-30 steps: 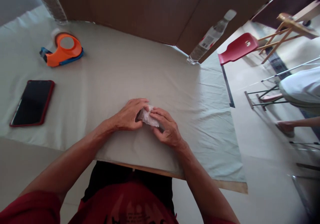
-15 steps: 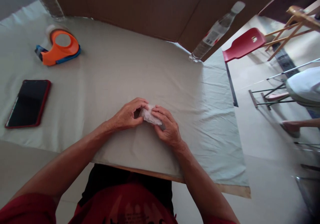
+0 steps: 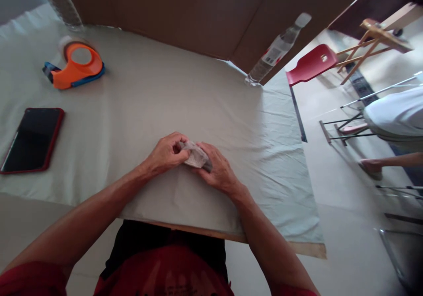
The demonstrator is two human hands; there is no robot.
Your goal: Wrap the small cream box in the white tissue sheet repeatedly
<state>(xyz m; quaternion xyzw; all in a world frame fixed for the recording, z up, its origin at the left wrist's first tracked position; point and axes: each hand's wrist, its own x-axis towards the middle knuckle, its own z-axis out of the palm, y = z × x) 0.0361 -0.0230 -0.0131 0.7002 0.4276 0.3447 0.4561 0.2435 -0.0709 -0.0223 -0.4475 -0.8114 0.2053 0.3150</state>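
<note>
Both my hands meet near the front edge of the cloth-covered table (image 3: 158, 93). Between them is a small whitish crumpled packet (image 3: 195, 155) of thin wrapping with something dark inside. My left hand (image 3: 165, 153) pinches its left end with curled fingers. My right hand (image 3: 218, 171) is closed around its right side and underside. What lies inside the wrapping cannot be made out.
An orange and blue tape dispenser (image 3: 75, 65) lies at the back left, a red-cased phone (image 3: 31, 139) at the left edge. Plastic bottles stand at the back left (image 3: 59, 2) and back right (image 3: 276, 51). A red chair (image 3: 312, 63) and another person's leg (image 3: 393, 161) are right of the table.
The packet has been turned and gathered tighter between my hands, so it looks darker and more folded. My hands stay in the same spot.
</note>
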